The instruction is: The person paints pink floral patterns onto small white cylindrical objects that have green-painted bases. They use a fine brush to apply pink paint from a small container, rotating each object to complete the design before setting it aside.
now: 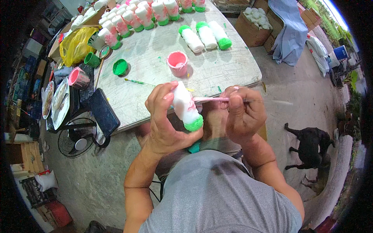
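By the near edge of the tabletop (233, 73), our left hand (161, 116) is clamped around a white figurine (182, 101), its green end tilted toward us; our right hand (246, 112) pinches a paintbrush (208, 99) whose tip touches the figurine's side. Beyond stands a pink paint pot (177, 69), with open room to its right, reaching the tabletop's rounded corner.
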Action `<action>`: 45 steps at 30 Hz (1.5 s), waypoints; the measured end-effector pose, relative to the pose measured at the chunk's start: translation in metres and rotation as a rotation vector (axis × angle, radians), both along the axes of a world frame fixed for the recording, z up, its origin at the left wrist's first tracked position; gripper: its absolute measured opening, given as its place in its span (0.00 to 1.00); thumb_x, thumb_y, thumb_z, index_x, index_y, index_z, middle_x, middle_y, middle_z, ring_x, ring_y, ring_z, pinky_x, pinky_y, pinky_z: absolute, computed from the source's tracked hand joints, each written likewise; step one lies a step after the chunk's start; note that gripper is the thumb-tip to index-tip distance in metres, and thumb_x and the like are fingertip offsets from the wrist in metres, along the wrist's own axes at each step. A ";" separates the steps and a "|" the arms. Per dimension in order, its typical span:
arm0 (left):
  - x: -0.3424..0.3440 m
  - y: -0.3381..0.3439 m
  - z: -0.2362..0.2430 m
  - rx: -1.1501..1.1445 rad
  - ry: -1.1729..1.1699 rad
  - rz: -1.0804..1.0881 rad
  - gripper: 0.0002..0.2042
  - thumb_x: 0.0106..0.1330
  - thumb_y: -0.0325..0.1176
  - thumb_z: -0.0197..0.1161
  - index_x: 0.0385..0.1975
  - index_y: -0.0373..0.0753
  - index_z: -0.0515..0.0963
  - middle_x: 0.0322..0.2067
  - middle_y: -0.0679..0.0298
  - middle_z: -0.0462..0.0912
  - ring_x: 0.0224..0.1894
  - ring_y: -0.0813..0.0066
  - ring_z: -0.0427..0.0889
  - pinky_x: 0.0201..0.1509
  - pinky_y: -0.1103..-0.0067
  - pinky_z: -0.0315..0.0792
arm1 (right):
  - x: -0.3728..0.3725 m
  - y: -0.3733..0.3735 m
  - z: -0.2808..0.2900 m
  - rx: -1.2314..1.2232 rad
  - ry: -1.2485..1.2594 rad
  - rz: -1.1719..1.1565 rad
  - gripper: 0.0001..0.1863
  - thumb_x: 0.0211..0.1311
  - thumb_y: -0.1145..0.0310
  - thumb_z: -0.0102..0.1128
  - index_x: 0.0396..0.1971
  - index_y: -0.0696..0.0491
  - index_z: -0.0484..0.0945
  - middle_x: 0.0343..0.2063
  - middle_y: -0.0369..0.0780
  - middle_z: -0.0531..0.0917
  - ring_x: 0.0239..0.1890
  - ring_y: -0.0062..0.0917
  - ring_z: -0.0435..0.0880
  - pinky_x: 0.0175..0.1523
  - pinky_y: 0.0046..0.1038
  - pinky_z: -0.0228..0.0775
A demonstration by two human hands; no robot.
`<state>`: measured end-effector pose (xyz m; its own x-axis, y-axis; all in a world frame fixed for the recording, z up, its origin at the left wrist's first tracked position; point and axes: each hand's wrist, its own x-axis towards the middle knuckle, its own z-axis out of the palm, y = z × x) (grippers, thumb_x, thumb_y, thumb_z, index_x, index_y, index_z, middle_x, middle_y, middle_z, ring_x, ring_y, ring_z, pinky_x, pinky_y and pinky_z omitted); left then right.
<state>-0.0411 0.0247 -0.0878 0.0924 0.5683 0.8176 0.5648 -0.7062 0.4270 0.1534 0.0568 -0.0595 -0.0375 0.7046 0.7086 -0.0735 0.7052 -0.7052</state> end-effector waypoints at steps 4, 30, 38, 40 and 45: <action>0.000 -0.002 0.003 -0.075 -0.007 -0.021 0.58 0.37 0.29 0.80 0.72 0.43 0.50 0.64 0.44 0.68 0.66 0.49 0.69 0.70 0.57 0.63 | -0.003 0.001 -0.007 -0.246 0.289 0.239 0.07 0.78 0.70 0.55 0.42 0.59 0.70 0.30 0.42 0.81 0.29 0.21 0.77 0.37 0.25 0.75; 0.002 -0.001 0.000 -0.105 -0.045 -0.052 0.57 0.37 0.28 0.79 0.73 0.44 0.51 0.65 0.45 0.67 0.67 0.50 0.69 0.71 0.58 0.62 | 0.000 0.001 -0.013 -0.062 0.113 0.068 0.07 0.78 0.71 0.56 0.42 0.59 0.70 0.28 0.42 0.81 0.31 0.24 0.81 0.41 0.30 0.79; 0.001 -0.002 -0.001 -0.117 -0.039 -0.054 0.58 0.36 0.28 0.80 0.73 0.43 0.50 0.66 0.43 0.66 0.69 0.50 0.68 0.72 0.59 0.61 | 0.005 -0.003 -0.012 0.085 -0.001 0.097 0.04 0.77 0.76 0.52 0.44 0.60 0.69 0.29 0.43 0.80 0.32 0.28 0.82 0.41 0.31 0.79; 0.001 -0.001 -0.003 -0.104 -0.041 -0.066 0.58 0.37 0.28 0.80 0.73 0.43 0.51 0.66 0.43 0.66 0.69 0.51 0.68 0.71 0.60 0.61 | 0.004 0.000 -0.013 0.098 0.005 0.081 0.04 0.77 0.75 0.53 0.44 0.60 0.69 0.29 0.42 0.80 0.32 0.28 0.82 0.41 0.31 0.79; 0.000 -0.003 -0.001 -0.120 -0.039 -0.057 0.58 0.37 0.29 0.80 0.73 0.43 0.51 0.66 0.43 0.66 0.68 0.51 0.69 0.71 0.60 0.61 | 0.003 -0.004 -0.012 -0.028 0.086 0.119 0.05 0.78 0.73 0.54 0.44 0.59 0.69 0.28 0.41 0.79 0.31 0.24 0.79 0.41 0.30 0.77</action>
